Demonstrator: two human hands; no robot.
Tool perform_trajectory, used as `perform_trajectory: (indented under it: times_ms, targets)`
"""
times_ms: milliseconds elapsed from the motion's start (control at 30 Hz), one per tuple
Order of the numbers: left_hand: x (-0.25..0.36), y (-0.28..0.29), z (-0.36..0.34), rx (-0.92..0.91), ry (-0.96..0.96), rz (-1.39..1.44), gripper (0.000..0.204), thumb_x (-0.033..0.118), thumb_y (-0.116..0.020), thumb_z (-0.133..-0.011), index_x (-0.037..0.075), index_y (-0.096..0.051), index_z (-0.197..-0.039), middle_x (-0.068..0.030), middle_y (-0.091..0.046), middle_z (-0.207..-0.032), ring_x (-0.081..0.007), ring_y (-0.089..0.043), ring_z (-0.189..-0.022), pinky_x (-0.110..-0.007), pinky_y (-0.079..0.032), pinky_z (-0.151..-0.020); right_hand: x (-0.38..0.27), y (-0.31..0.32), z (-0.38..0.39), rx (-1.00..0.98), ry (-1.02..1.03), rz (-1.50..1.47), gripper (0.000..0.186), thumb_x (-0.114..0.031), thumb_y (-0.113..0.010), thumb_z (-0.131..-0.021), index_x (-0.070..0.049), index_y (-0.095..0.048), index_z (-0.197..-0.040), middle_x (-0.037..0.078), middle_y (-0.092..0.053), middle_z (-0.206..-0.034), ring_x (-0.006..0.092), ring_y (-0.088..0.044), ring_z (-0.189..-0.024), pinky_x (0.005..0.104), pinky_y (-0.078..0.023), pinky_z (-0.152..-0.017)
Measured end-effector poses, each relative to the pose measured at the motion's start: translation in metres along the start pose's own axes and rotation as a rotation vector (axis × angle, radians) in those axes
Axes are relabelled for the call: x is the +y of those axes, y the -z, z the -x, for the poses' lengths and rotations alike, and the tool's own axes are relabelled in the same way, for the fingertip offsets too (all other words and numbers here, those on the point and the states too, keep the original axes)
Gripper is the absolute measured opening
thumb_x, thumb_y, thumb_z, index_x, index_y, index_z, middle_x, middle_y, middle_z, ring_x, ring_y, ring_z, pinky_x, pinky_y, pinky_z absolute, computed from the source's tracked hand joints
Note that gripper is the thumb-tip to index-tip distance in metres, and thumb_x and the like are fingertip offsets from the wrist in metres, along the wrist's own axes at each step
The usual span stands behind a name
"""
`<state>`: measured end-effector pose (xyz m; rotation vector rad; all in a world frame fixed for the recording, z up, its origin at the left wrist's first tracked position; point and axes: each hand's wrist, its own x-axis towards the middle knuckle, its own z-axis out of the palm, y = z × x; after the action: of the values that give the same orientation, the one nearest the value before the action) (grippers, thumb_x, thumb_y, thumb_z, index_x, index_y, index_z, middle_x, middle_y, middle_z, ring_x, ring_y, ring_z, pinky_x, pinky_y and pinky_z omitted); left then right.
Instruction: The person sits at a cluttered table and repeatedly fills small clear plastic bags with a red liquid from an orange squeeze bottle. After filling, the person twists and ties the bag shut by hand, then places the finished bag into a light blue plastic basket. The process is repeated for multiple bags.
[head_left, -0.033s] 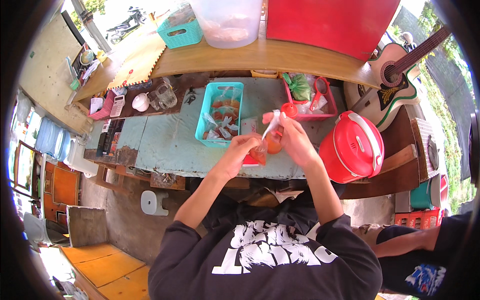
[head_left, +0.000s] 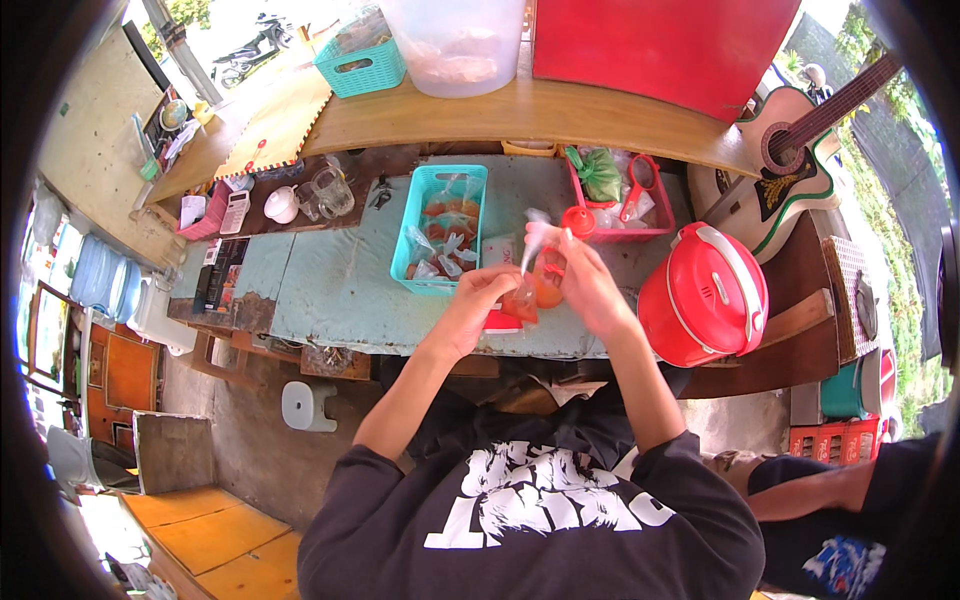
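My left hand [head_left: 488, 300] pinches a small clear plastic bag [head_left: 520, 308] holding orange-red liquid, over the pale blue tabletop [head_left: 330, 280]. My right hand [head_left: 582, 282] grips the bag's twisted upper end, higher up and to the right. Just behind the bag and partly hidden stands a container with orange contents [head_left: 549, 288], near a red lid [head_left: 578, 221]. A turquoise basket [head_left: 403, 272] holding several filled bags sits to the left of these. A red round lidded tub [head_left: 700, 300] is right of my right hand.
A pink basket [head_left: 650, 230] with bags and red scissors is at back right. A wooden shelf [head_left: 430, 125] crosses behind. A guitar [head_left: 790, 160] leans at right. A calculator [head_left: 235, 210] and mugs [head_left: 330, 195] lie left. A white stool [head_left: 305, 405] stands below. Another person's arm [head_left: 830, 490] is at lower right.
My fingers and the top of the bag have shifted slightly. The other person at lower right has moved a little.
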<state>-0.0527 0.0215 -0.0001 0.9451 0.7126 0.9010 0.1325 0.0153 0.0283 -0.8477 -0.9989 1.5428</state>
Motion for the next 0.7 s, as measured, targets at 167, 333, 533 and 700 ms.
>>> perform_trajectory:
  times_ms: [167, 333, 533, 700]
  targets:
    - [-0.015, 0.01, -0.005, 0.168, -0.118, 0.092, 0.029, 0.023, -0.068, -0.095, 0.002, -0.071, -0.113, -0.0016, -0.07, -0.097, -0.0093, -0.063, -0.09, -0.028, -0.05, -0.08, 0.038, -0.003, 0.012, -0.052, 0.008, 0.196, 0.046, -0.029, -0.057, -0.103, -0.001, -0.051, -0.138, 0.004, -0.066, -0.117, 0.011, -0.06, -0.104, 0.0259, -0.048, -0.082]
    - [-0.023, 0.015, -0.002, 0.31, -0.132, -0.038, 0.025, 0.021, -0.066, -0.096, 0.003, -0.068, -0.114, -0.0022, -0.068, -0.105, -0.009, -0.06, -0.094, -0.03, -0.046, -0.082, 0.058, -0.001, 0.007, 0.006, 0.057, 0.163, 0.045, -0.017, -0.073, -0.093, 0.004, -0.057, -0.129, 0.007, -0.069, -0.106, 0.0118, -0.065, -0.089, 0.0281, -0.053, -0.079]
    - [-0.043, 0.02, 0.002, 0.484, -0.51, -0.559, 0.033, 0.025, -0.067, -0.096, 0.005, -0.064, -0.122, -0.0027, -0.066, -0.112, -0.0088, -0.057, -0.095, -0.027, -0.044, -0.079, 0.061, -0.001, 0.01, 0.121, 0.04, 0.137, 0.043, -0.013, -0.075, -0.091, 0.001, -0.056, -0.126, 0.006, -0.07, -0.104, 0.0106, -0.066, -0.093, 0.0262, -0.053, -0.079]
    - [-0.045, 0.009, 0.003, 0.279, -0.277, -0.295, 0.033, 0.023, -0.067, -0.098, 0.004, -0.063, -0.124, -0.0039, -0.067, -0.111, -0.0093, -0.059, -0.098, -0.027, -0.047, -0.084, 0.058, 0.004, 0.018, 0.08, 0.057, 0.1, 0.042, -0.002, -0.078, -0.085, 0.0, -0.053, -0.119, 0.009, -0.066, -0.108, 0.0142, -0.067, -0.096, 0.0281, -0.055, -0.081]
